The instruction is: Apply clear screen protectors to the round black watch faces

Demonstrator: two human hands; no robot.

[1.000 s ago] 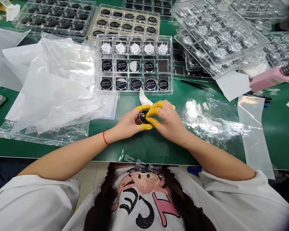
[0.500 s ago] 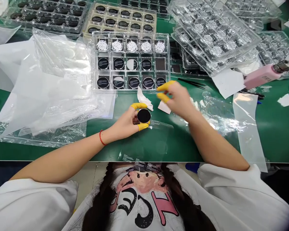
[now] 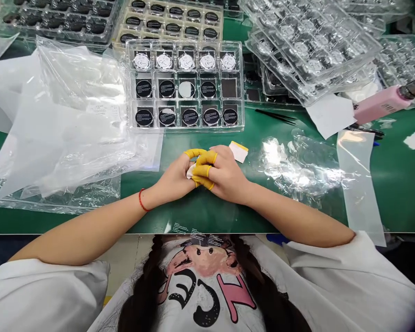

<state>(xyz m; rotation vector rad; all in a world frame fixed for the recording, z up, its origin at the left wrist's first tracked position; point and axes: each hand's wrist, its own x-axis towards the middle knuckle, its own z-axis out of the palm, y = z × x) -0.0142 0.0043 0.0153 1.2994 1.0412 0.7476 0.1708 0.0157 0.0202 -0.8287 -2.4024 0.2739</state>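
Note:
My left hand [image 3: 171,179] and my right hand [image 3: 225,175] meet at the front middle of the green mat [image 3: 394,193], their fingers wearing yellow finger cots. A white wipe [image 3: 191,171] shows between them, pinched against something. The round black disc from the earlier view is hidden by my fingers. My right fingers press the wipe from above, and my left hand cups from below. A small white paper slip with a yellow edge [image 3: 238,152] lies just beyond my right hand. Behind both hands stands a clear tray of round black and silver discs [image 3: 185,130].
Clear plastic bags [image 3: 79,110] lie to the left. To the right are black tweezers [image 3: 275,117], crumpled clear film [image 3: 297,163] and a pink bottle [image 3: 380,105]. Stacked clear trays of silver discs [image 3: 307,46] and a tray of dark discs [image 3: 169,20] fill the back.
My right hand has come back from near the tray to close over my left hand. The white wipe has left the mat and is now between my hands, covering the black disc.

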